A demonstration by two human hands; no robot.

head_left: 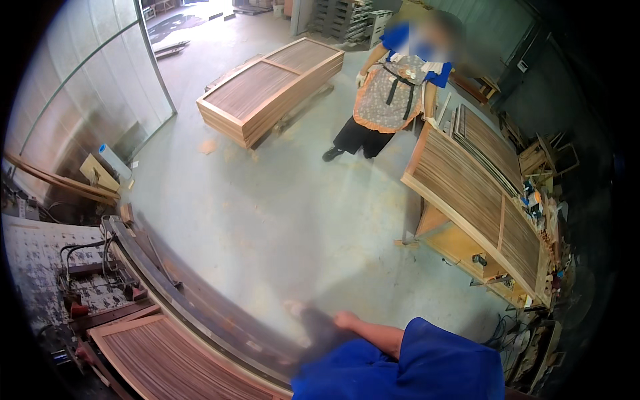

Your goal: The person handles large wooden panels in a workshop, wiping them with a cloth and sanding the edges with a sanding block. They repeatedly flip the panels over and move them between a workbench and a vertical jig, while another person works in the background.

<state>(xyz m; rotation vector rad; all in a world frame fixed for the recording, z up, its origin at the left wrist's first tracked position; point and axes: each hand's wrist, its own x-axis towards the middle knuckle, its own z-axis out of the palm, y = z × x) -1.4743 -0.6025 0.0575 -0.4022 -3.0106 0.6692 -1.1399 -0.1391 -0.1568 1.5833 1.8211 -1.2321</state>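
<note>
My right hand (313,319) is a dark blur at the bottom middle, just past the curved metal edge of a press table (187,293). Its bare forearm comes out of a blue sleeve (433,360). Whether the fingers hold anything cannot be made out. My left hand is out of view. A striped wooden veneer panel (167,363) lies on the press table at the lower left, to the left of my hand. A co-worker (393,93) in a blue shirt, patterned apron and white gloves stands at the far end of another framed veneer panel (467,193) on a workbench at the right.
A stack of framed wooden panels (267,87) sits on a pallet on the concrete floor (287,213) at the upper middle. Hoses and red fittings (87,273) lie on the machine at the left. Translucent sheeting (87,87) hangs at the upper left. Tools and offcuts (543,200) crowd the right edge.
</note>
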